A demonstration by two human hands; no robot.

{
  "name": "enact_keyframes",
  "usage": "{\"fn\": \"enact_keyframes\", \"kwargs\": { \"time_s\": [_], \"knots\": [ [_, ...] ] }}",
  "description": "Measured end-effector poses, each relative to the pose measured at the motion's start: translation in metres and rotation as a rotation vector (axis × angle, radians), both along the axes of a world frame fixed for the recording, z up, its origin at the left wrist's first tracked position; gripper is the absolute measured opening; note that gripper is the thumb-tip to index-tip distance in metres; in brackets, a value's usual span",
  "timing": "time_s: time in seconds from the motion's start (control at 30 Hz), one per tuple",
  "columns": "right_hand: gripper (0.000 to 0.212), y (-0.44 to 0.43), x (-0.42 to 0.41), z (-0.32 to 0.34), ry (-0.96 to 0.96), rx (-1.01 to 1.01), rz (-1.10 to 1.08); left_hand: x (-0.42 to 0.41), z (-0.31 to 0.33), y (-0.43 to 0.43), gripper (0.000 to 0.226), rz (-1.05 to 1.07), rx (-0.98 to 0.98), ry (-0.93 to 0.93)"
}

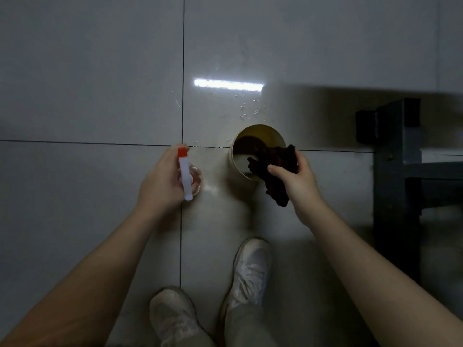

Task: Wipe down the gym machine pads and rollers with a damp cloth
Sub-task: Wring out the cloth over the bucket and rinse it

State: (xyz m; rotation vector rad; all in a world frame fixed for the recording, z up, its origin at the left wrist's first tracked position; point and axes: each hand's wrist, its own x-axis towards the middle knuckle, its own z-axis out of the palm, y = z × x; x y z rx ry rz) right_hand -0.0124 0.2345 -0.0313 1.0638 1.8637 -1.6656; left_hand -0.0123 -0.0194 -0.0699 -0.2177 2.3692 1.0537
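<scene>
My left hand (pixel 161 180) grips a clear spray bottle (pixel 186 176) with a white head and an orange nozzle tip, held above the tiled floor. My right hand (pixel 297 179) holds a crumpled dark brown cloth (pixel 275 169), which hangs over the near rim of a round tan bucket (pixel 240 164). The bucket stands on the floor between my hands and looks dark inside. At the far right, part of a dark metal machine frame (pixel 398 176) with a black pad (pixel 365 126) shows.
Grey glossy floor tiles (pixel 87 83) spread ahead, with water droplets (pixel 248 111) beyond the bucket and a light strip reflected. My two white shoes (pixel 250 271) stand close below the bucket. The machine frame blocks the right side.
</scene>
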Motion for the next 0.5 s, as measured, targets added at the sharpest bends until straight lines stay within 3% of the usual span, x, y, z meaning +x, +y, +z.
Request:
{"fn": "enact_keyframes", "kwargs": {
  "time_s": [0.23, 0.5],
  "knots": [
    [0.046, 0.0, 0.011, 0.053, -0.004, -0.066, -0.059, 0.019, 0.061, 0.01, 0.05, -0.052, 0.122, 0.021],
    [0.042, -0.012, 0.011, 0.138, 0.04, -0.067, -0.134, 0.022, 0.156, 0.015, 0.057, -0.07, 0.218, 0.018]
  ]
}}
